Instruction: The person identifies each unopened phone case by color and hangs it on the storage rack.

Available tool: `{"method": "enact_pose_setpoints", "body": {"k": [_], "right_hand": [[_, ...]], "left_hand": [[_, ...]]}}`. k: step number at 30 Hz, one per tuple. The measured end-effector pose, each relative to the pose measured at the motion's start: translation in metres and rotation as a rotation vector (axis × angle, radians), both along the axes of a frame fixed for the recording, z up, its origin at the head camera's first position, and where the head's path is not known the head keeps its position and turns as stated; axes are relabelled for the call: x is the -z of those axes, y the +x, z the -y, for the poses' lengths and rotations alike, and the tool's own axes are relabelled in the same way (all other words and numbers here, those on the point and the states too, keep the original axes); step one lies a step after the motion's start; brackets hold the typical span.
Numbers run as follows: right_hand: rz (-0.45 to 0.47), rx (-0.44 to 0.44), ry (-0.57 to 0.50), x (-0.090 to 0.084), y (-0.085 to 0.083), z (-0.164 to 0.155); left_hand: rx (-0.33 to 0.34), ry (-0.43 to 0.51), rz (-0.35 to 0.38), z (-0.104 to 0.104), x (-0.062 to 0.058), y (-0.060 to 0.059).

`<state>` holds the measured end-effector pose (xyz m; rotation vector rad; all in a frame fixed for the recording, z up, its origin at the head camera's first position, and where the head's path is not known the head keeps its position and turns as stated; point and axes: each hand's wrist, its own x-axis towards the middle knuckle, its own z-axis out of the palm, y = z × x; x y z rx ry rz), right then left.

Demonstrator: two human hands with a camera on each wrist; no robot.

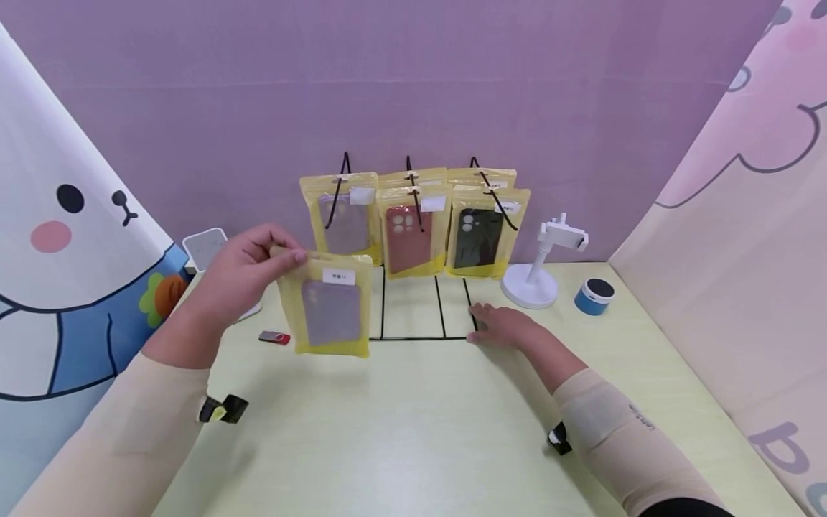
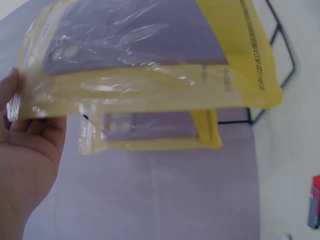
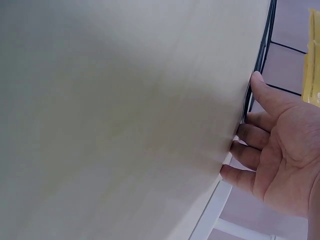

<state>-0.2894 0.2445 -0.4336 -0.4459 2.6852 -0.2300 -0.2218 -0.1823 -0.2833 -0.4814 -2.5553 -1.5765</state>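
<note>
My left hand (image 1: 248, 269) pinches the top edge of a yellow-edged zip bag (image 1: 331, 341) and holds it upright above the table. A purple phone case (image 2: 140, 37) shows through the bag. Just beyond stands a black wire display rack (image 1: 413, 338), with several bagged phone cases hanging from its hooks. Among those are another purple phone case (image 1: 347, 226), a red phone case (image 1: 408, 240) and a black phone case (image 1: 477, 237). My right hand (image 1: 507, 327) rests its fingertips on the table at the rack's front right corner, thumb touching the black wire.
Right of the rack stand a white phone stand (image 1: 530, 287) and a small blue speaker (image 1: 593, 298). A red and grey USB stick (image 1: 274, 337) lies at the left. Behind the left hand is a white device (image 1: 205, 248). A purple cloth (image 1: 413, 86) backs the table.
</note>
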Motion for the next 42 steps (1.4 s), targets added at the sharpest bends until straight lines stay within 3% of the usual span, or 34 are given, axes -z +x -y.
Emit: {"method": "enact_pose_setpoints", "body": {"k": [9,15,22,28,35,42], "right_hand": [[-0.004,-0.001,0.007,-0.002,0.002,0.001],[0.000,0.002,0.005,-0.002,0.002,0.002],[0.004,0.000,-0.004,-0.003,0.003,0.002],[0.001,0.003,-0.006,-0.004,0.003,0.000],[0.006,0.004,0.002,-0.003,0.002,0.000],[0.002,0.002,-0.010,-0.003,0.003,0.000]], "left_hand": [[-0.121,0.097,-0.032,-0.014,-0.013,-0.017],[-0.138,0.161,-0.058,-0.020,-0.008,-0.027],[-0.167,0.180,-0.058,-0.025,-0.001,-0.030],[-0.208,0.169,-0.075,-0.029,0.001,-0.032],[-0.293,-0.009,-0.105,-0.034,0.001,-0.041],[-0.327,-0.033,-0.179,-0.036,-0.001,-0.053]]}}
